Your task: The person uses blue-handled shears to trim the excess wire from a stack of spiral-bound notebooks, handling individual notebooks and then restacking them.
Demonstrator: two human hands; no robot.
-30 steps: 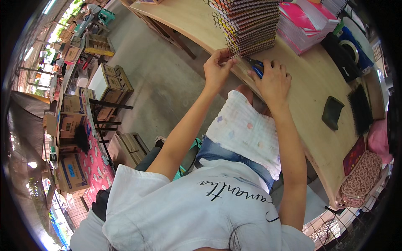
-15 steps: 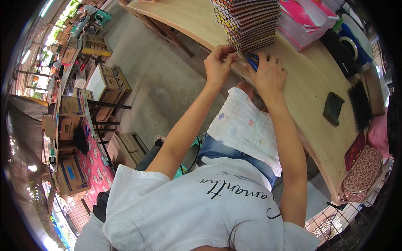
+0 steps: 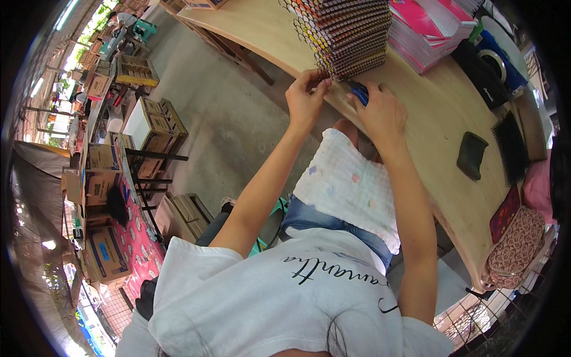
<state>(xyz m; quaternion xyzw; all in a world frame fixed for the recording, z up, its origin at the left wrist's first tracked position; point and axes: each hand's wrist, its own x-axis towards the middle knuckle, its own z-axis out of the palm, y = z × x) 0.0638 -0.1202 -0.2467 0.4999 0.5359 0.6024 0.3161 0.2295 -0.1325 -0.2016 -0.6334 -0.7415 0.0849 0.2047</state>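
A tall stack of spiral-bound notebooks (image 3: 348, 38) stands near the edge of the wooden table (image 3: 437, 113), its coils toward me. My left hand (image 3: 304, 102) is closed in a pinch at the stack's lowest near corner; what the fingertips hold there is too small to make out. In my right hand (image 3: 383, 116) is a pair of blue-handled pliers (image 3: 360, 92), its tip close to the bottom coils and just right of my left fingers. A white cloth (image 3: 351, 169) with faint prints lies over my lap.
Pink-covered notebooks (image 3: 425, 33) are piled right of the coil stack. Further right lie a black pouch (image 3: 473, 154), a black comb-like strip (image 3: 510, 146), a tape roll (image 3: 495, 66) and a patterned bag (image 3: 514, 244). Cardboard boxes (image 3: 107, 253) stand at the left.
The notebook stack sits slightly further left and lower in view. Both hands stay at its bottom corner; the pliers have shifted a little, with their handles lower in view.
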